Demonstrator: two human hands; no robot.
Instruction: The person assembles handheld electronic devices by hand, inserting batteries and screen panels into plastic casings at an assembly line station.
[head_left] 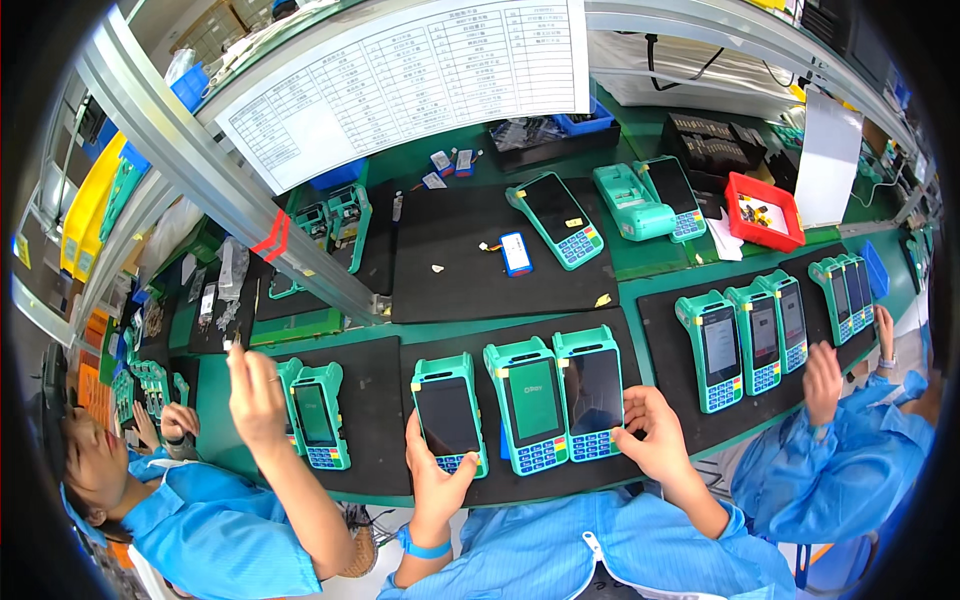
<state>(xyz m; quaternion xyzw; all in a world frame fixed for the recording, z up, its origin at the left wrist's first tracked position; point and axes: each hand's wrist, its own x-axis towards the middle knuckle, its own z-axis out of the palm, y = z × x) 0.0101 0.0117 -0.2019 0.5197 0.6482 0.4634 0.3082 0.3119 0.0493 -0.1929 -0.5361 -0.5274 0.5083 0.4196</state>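
at seven o'clock, the left hand (437, 490) is closed around the lower end of the left terminal (447, 408), its thumb laid over the keypad's corner and its fingers curled behind the left edge. whether that end is lifted cannot be told. at four o'clock, the lower right corner of the right terminal (592, 388) is pinched between the thumb and fingers of the right hand (655, 435). between them, at five o'clock, the middle terminal (535, 395) is shown with a green screen; the screens on either side are dark. all three are placed over a black mat (500, 486). toward one o'clock, a blue-and-white battery (517, 254) is set just beside a lone terminal (558, 222). a red tray (765, 212) is seen near two o'clock. at eight o'clock, a co-worker's hand (257, 395) is raised near two more terminals (320, 420).
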